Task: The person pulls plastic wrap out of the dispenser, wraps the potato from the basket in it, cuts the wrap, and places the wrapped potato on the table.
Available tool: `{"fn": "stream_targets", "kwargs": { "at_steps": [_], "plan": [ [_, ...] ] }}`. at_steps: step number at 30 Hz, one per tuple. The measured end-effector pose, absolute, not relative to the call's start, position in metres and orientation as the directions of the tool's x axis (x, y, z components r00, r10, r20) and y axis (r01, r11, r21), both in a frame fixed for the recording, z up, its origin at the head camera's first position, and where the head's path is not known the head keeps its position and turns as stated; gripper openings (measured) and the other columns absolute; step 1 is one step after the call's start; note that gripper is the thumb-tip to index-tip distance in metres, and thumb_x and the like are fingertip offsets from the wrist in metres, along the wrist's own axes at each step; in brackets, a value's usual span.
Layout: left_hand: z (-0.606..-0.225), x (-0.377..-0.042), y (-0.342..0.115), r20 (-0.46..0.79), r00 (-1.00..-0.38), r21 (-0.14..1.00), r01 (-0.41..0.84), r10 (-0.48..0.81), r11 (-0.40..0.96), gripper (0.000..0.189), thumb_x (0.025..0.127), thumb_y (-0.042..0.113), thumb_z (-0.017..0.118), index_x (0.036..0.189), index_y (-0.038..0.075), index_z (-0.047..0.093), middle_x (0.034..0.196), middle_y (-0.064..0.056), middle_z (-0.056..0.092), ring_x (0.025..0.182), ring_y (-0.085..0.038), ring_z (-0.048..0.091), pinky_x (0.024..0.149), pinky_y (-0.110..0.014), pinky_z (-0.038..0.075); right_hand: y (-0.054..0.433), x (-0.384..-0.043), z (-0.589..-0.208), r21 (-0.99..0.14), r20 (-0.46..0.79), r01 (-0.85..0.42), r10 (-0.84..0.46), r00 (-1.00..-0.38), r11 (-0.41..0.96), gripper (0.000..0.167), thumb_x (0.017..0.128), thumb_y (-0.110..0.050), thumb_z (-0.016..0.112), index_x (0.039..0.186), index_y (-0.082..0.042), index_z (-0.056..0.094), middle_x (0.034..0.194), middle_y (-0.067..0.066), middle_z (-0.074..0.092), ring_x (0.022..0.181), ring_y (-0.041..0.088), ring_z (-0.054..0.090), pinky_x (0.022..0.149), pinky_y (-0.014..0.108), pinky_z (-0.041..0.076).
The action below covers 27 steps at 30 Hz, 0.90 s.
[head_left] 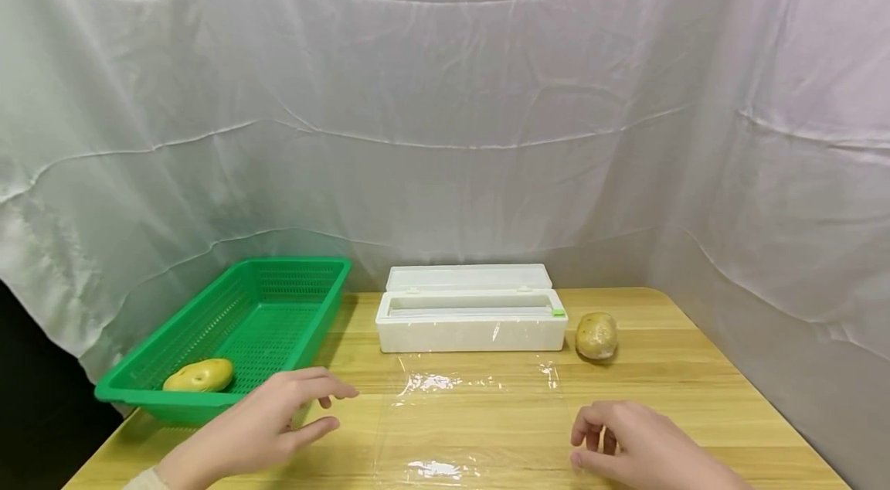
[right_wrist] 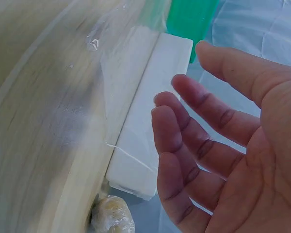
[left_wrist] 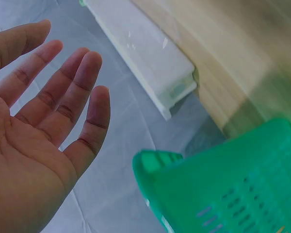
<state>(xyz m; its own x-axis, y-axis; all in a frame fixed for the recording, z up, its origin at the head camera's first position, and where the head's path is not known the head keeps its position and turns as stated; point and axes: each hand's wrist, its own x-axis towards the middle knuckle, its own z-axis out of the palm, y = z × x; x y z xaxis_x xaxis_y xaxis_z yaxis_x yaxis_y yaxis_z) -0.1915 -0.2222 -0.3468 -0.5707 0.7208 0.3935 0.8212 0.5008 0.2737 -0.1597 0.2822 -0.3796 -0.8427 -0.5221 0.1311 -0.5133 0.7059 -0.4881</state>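
Observation:
A sheet of clear plastic wrap (head_left: 434, 428) lies flat on the wooden table in front of a white wrap dispenser box (head_left: 473, 335), whose lid stands raised at the back. Left of the sheet, my left hand (head_left: 278, 416) hovers near the green basket with loosely bent fingers and nothing in them. To the sheet's right is my right hand (head_left: 629, 440), its fingers relaxed and curved, also holding nothing. One unwrapped potato (head_left: 200, 376) sits in the basket's near end. A potato in plastic wrap (head_left: 596, 336) stands beside the box's right end.
The green basket (head_left: 323, 320) takes up the table's left side, its near rim close to my left forearm. A green slider (head_left: 558, 312) sits at the box's right end. Grey-white cloth (head_left: 445, 188) hangs behind the table (head_left: 716, 397) and along its right side.

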Motion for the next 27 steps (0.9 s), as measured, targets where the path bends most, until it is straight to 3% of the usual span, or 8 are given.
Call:
{"fn": "stream_targets", "kwargs": {
  "at_steps": [11, 19, 27],
  "plan": [
    [-0.329, -0.197, -0.243, 0.468, -0.590, 0.228, 0.800, 0.658, 0.555, 0.042, 0.099, 0.014, 0.079, 0.137, 0.027, 0.068, 0.114, 0.019, 0.068, 0.093, 0.002, 0.061, 0.069, -0.020, 0.050, 0.290, -0.164, -0.382, -0.609, 0.201, -0.546, -0.553, -0.808, 0.576, 0.009, 0.103, -0.026, 0.074, 0.110, -0.020, 0.072, 0.089, -0.022, 0.066, 0.081, -0.006, 0.058, 0.065, 0.022, 0.051],
    [-0.321, -0.202, -0.265, 0.464, -0.659, 0.239, 0.737, 0.592, 0.632, 0.042, 0.099, 0.017, 0.079, 0.138, 0.027, 0.068, 0.123, 0.012, 0.070, 0.095, 0.004, 0.062, 0.070, -0.024, 0.053, 0.295, -0.166, -0.386, -0.606, 0.229, -0.519, -0.493, -0.840, 0.603, 0.011, 0.106, -0.025, 0.069, 0.116, -0.022, 0.072, 0.103, -0.019, 0.071, 0.089, -0.005, 0.060, 0.072, 0.023, 0.053],
    [-0.316, -0.212, -0.288, 0.471, -0.705, 0.242, 0.682, 0.530, 0.691, 0.044, 0.096, 0.016, 0.082, 0.137, 0.025, 0.069, 0.125, 0.006, 0.073, 0.095, 0.006, 0.062, 0.067, -0.023, 0.053, 0.301, -0.173, -0.390, -0.705, 0.242, -0.485, -0.467, -0.851, 0.518, 0.014, 0.106, -0.016, 0.068, 0.119, -0.010, 0.071, 0.104, -0.011, 0.071, 0.087, 0.000, 0.066, 0.068, 0.024, 0.055]
  ]
}}
